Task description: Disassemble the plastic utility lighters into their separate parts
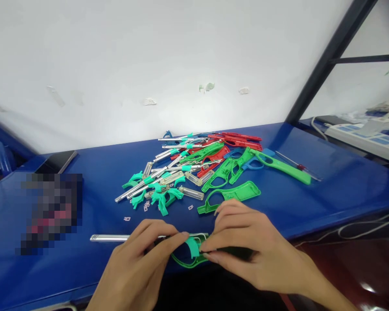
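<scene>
At the table's front edge, my left hand [142, 255] grips a green lighter handle shell [186, 264], which has a silver metal tube [108, 238] sticking out to the left. A teal trigger [192, 247] sits in the shell by my left fingertips, with a pale wire beside it. My right hand [246, 242] has thumb and index finger pinched just right of the trigger. A small dark bit shows at those fingertips; its kind cannot be made out. Beyond my right hand lies another green handle shell [243, 192].
Behind my hands are piled metal tubes [139, 185], teal triggers [165, 201], clear fuel tanks [192, 193] and red shells [240, 139]. Small metal clips [126, 219] lie nearby. A screwdriver [300, 167] rests right, a blurred-out object [52, 211] left, and a power strip [366, 136] far right.
</scene>
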`<state>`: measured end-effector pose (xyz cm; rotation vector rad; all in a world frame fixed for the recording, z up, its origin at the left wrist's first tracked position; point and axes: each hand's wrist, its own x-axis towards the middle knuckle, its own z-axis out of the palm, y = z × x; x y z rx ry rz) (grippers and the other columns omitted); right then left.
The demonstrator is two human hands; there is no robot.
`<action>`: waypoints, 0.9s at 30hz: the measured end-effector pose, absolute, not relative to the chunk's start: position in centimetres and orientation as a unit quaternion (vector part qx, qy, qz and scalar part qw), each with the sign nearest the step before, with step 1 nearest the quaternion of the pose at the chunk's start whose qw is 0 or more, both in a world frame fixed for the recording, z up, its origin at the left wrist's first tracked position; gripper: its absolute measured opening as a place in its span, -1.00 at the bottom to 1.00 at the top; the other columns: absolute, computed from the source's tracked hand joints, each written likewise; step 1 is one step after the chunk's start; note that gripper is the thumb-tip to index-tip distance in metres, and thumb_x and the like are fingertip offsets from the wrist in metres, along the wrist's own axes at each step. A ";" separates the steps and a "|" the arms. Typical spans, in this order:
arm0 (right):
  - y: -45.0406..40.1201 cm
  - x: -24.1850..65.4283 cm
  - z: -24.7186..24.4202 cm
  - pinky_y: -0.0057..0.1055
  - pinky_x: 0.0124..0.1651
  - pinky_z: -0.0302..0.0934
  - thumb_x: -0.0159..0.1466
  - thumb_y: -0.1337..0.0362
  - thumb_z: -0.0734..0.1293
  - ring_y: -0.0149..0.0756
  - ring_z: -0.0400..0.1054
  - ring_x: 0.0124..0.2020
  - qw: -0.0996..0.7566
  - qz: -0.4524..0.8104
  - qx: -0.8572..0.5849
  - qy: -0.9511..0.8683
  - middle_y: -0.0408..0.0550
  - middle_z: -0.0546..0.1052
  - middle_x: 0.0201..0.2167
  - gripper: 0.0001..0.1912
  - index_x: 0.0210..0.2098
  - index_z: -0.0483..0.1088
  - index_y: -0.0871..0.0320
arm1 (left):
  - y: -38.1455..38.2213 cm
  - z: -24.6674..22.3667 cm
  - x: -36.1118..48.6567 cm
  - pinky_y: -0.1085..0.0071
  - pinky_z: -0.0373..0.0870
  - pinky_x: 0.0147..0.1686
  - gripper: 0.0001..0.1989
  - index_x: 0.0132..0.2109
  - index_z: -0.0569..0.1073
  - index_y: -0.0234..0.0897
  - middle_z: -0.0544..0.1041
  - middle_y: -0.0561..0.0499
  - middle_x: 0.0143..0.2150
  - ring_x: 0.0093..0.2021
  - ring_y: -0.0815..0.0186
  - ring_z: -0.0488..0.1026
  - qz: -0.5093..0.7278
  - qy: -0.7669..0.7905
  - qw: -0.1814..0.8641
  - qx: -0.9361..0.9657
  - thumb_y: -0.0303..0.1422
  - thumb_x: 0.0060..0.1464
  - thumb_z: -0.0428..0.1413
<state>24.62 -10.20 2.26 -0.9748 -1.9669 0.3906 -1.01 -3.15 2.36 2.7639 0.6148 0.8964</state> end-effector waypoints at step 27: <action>-10.7 24.8 2.4 -0.26 0.00 0.26 0.50 0.36 0.38 -0.33 0.37 -0.25 0.378 0.158 -0.422 -0.809 -0.16 0.52 -0.34 -0.80 0.02 0.65 0.07 | -3.3 2.6 -1.1 0.69 0.52 -0.18 -0.56 0.14 0.53 -0.07 0.62 0.06 -0.01 -0.12 0.49 0.64 0.280 0.227 0.052 0.931 -0.60 0.37 -0.07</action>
